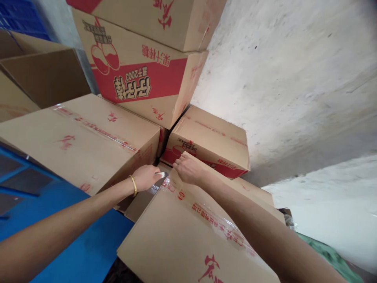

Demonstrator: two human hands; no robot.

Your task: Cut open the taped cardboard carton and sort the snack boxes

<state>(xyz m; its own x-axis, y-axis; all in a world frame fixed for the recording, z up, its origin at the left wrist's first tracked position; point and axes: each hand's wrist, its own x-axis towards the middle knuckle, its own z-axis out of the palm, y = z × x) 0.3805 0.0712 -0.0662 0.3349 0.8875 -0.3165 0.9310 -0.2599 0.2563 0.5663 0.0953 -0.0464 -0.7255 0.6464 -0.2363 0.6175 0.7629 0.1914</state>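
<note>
My left hand (146, 177), a gold bangle on its wrist, is closed on a small white object (160, 175) whose kind I cannot make out. It hovers by the far end of a taped cardboard box (165, 236), close to where the printed clear tape (206, 214) reaches the edge. Curled over that same far edge, the fingers of my right hand (187, 168) grip the box, just right of the tape. The fingertips are partly hidden. Red characters mark the box top.
To the left lies another sealed carton (79, 137), beside a blue surface (85, 239). Stacked cartons (132, 67) rise ahead. A smaller carton (212, 135) sits against the pale wall (294, 78). An open carton (44, 74) stands at far left, and green sheeting (330, 255) at lower right.
</note>
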